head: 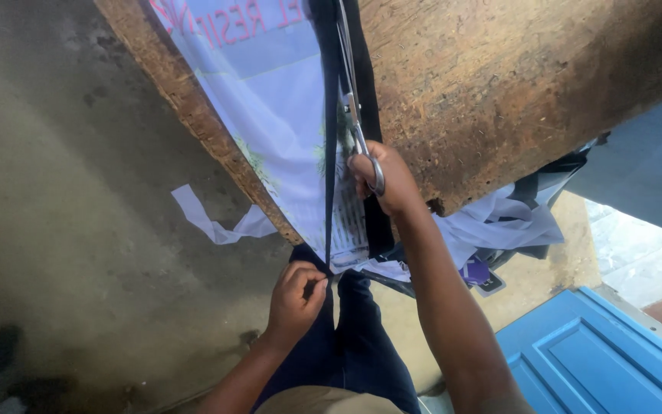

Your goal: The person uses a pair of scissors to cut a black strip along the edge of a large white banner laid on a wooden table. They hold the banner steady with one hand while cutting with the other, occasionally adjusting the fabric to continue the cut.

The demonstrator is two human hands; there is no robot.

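scissors (pixel 355 115) cut banner (pixel 270 115) on wooden table (pixel 484 84), scraps (pixel 216 222) below.

The big printed plastic sheet (pixel 270 100) is pale blue-white with pink letters and small green plants. At 3 o'clock from it runs a long dark navy strip (pixel 331 138). The metal scissors (pixel 355 115) are shiny silver. The rough wooden table (pixel 499 84) is brown. At 5 o'clock, the panelled door (pixel 599 353) is bright blue.

Daylight is entering from the right, brightening the pale floor tiles (pixel 637 253) and blue door (pixel 599 353). The concrete floor (pixel 63 215) at left is lying dim, darkening toward the lower corner. Focus is softening slightly there; the wide lens is bending the edges.
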